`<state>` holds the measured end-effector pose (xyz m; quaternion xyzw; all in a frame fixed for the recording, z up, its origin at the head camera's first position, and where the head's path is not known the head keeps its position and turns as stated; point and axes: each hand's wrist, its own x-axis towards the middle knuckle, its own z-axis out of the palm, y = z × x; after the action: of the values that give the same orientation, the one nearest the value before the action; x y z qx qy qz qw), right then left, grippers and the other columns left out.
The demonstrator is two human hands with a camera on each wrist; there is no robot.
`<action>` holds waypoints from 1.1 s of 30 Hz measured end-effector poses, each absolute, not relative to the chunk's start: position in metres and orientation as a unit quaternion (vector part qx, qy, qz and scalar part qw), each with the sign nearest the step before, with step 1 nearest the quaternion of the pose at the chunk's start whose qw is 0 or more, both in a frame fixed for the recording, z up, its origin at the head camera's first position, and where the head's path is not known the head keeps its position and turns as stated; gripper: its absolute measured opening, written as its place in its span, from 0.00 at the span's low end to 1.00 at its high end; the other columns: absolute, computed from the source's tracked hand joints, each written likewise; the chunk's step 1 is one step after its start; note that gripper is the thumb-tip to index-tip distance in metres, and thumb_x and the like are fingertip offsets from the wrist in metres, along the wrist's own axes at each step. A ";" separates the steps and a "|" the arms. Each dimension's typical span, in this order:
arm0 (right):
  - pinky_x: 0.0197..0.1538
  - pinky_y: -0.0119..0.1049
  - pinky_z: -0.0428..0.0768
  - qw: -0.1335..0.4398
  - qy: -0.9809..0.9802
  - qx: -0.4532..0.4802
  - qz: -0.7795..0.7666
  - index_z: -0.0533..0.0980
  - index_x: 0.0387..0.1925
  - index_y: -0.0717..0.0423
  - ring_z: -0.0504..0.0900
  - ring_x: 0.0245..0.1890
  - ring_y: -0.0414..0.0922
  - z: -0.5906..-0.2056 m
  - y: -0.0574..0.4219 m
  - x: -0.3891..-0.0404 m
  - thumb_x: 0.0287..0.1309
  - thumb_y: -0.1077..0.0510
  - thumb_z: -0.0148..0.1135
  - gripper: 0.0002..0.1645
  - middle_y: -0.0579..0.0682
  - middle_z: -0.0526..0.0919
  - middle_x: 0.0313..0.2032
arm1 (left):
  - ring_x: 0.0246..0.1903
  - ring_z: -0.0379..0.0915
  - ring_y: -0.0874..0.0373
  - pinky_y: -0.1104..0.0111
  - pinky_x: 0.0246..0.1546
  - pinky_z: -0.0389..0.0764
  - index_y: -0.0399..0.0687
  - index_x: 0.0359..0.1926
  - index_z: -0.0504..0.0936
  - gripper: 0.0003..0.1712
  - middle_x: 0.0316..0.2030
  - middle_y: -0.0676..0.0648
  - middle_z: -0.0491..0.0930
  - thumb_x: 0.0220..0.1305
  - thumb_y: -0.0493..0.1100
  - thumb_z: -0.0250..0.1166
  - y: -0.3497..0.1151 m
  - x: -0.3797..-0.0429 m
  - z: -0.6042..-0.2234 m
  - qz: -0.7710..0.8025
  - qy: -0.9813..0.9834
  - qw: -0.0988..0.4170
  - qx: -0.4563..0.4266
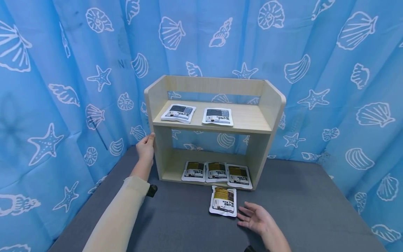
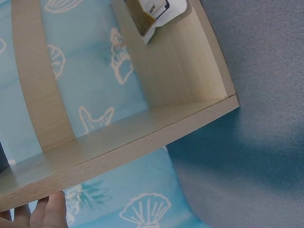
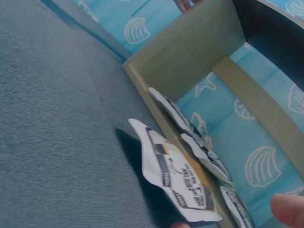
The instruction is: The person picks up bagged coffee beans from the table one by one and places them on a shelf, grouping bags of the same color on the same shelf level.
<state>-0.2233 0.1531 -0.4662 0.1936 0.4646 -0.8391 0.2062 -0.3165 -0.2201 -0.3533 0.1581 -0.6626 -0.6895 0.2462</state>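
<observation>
My left hand (image 1: 145, 148) rests against the outer left side of a two-tier wooden shelf (image 1: 211, 128), its fingers (image 2: 56, 209) touching the panel near its front edge. A white-edged pouch (image 1: 223, 201) with a gold and white label lies on the table just in front of the shelf. Beside that pouch's right edge is my right hand (image 1: 256, 218), fingers spread and slightly bent, holding nothing. In the right wrist view the same pouch (image 3: 173, 171) casts a shadow on the cloth, with the thumb (image 3: 287, 209) at the right edge.
Three similar gold-labelled pouches, left (image 1: 193, 171), middle (image 1: 216, 172) and right (image 1: 239, 176), line the lower tier's front. On the upper tier lie two grey-labelled pouches, one left (image 1: 178, 113) and one central (image 1: 217, 116). Blue shell-print curtains (image 1: 201, 38) surround the dark grey tabletop (image 1: 302, 203).
</observation>
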 end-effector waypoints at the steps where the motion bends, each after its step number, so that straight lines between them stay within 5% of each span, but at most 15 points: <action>1: 0.67 0.64 0.53 0.207 0.462 0.194 -0.840 0.53 0.62 0.68 0.49 0.69 0.71 -0.467 0.152 -0.223 0.74 0.59 0.36 0.22 0.75 0.42 0.70 | 0.56 0.68 0.47 0.56 0.60 0.70 0.34 0.59 0.76 0.32 0.59 0.37 0.73 0.70 0.58 0.54 -0.220 -0.316 -0.353 -0.689 -0.663 0.247 0.158; 8: 0.66 0.64 0.55 0.218 0.450 0.187 -0.846 0.52 0.63 0.69 0.50 0.67 0.73 -0.474 0.146 -0.219 0.74 0.61 0.40 0.23 0.74 0.42 0.71 | 0.53 0.69 0.49 0.57 0.58 0.71 0.35 0.59 0.77 0.32 0.58 0.37 0.74 0.70 0.58 0.54 -0.220 -0.317 -0.354 -0.689 -0.663 0.250 0.156; 15: 0.66 0.62 0.54 0.222 0.426 0.200 -0.854 0.35 0.74 0.64 0.50 0.68 0.70 -0.474 0.137 -0.220 0.73 0.65 0.40 0.37 0.72 0.40 0.72 | 0.48 0.69 0.52 0.59 0.53 0.73 0.34 0.56 0.79 0.31 0.54 0.37 0.76 0.71 0.57 0.54 -0.219 -0.316 -0.353 -0.684 -0.665 0.256 0.158; 18: 0.65 0.59 0.60 0.221 0.426 0.219 -0.850 0.33 0.75 0.62 0.69 0.61 0.66 -0.475 0.134 -0.223 0.73 0.68 0.40 0.38 0.73 0.47 0.71 | 0.46 0.70 0.53 0.61 0.50 0.73 0.31 0.53 0.79 0.30 0.51 0.36 0.77 0.71 0.56 0.54 -0.218 -0.315 -0.353 -0.682 -0.663 0.263 0.159; 21: 0.64 0.56 0.64 0.208 0.430 0.225 -0.849 0.35 0.75 0.62 0.81 0.43 0.57 -0.479 0.131 -0.225 0.72 0.71 0.41 0.39 0.77 0.67 0.58 | 0.45 0.70 0.53 0.62 0.48 0.73 0.31 0.53 0.80 0.30 0.51 0.36 0.77 0.71 0.56 0.55 -0.218 -0.314 -0.353 -0.683 -0.661 0.266 0.161; 23: 0.63 0.55 0.65 0.199 0.431 0.223 -0.851 0.36 0.74 0.63 0.81 0.35 0.51 -0.481 0.130 -0.226 0.70 0.72 0.43 0.40 0.70 0.78 0.45 | 0.46 0.70 0.52 0.61 0.49 0.73 0.31 0.54 0.80 0.29 0.51 0.35 0.77 0.71 0.55 0.55 -0.218 -0.314 -0.353 -0.685 -0.660 0.264 0.162; 27: 0.62 0.53 0.68 0.189 0.435 0.222 -0.852 0.39 0.74 0.65 0.81 0.32 0.48 -0.485 0.127 -0.227 0.69 0.74 0.44 0.40 0.57 0.81 0.29 | 0.50 0.70 0.50 0.58 0.54 0.73 0.32 0.56 0.78 0.30 0.54 0.35 0.76 0.71 0.56 0.55 -0.218 -0.314 -0.352 -0.686 -0.661 0.260 0.162; 33: 0.54 0.47 0.78 0.183 0.440 0.239 -0.846 0.45 0.74 0.64 0.82 0.31 0.45 -0.484 0.124 -0.227 0.70 0.72 0.45 0.37 0.54 0.82 0.28 | 0.51 0.70 0.49 0.57 0.56 0.72 0.33 0.56 0.78 0.30 0.55 0.36 0.76 0.71 0.56 0.54 -0.219 -0.315 -0.353 -0.684 -0.663 0.257 0.162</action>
<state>-0.2271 0.1244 -0.4841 0.2395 0.4402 -0.8457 0.1832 -0.3151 -0.2188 -0.3533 0.1616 -0.6635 -0.6838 0.2570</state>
